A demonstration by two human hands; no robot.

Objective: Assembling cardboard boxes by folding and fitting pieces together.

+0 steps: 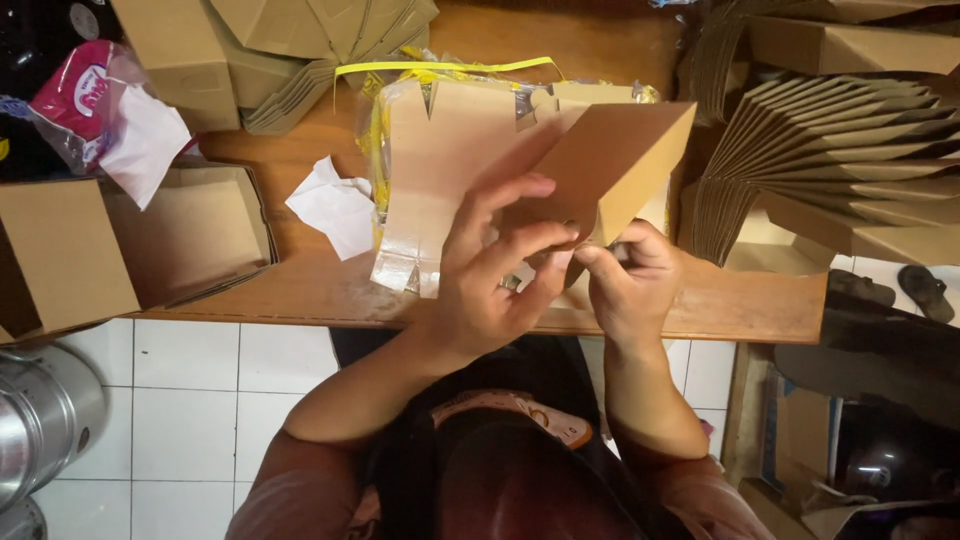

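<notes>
Held above the front edge of the tabletop [300, 290], near its middle: a half-folded brown carton [610, 160], lifted clear of the wood and gripped from below by both hands. Long axis tilted, running from the low near end between the hands up and away toward the far right corner. Left hand [490, 270] on the near left face of the carton, fingers [510, 195] spread fairly wide and curled over the panel, thumb side pressing toward the fold. Right hand [630, 275] just beside it, fingers pinched narrow on the carton's lower corner flap, touching the left hand's fingertips. Both equally near the fold; the bulk of the carton up and to the right of the fingers. Directly beneath and behind the carton, a bundle [430, 170] of flat carton blanks in clear wrap with a yellow strap, lying across the middle of the tabletop. Left of it, crumpled white paper [335, 205]; at the left edge, an open finished box [190, 235]. At the far right edge, a fanned stack [840, 150] of folded cartons, well apart from the hands.
</notes>
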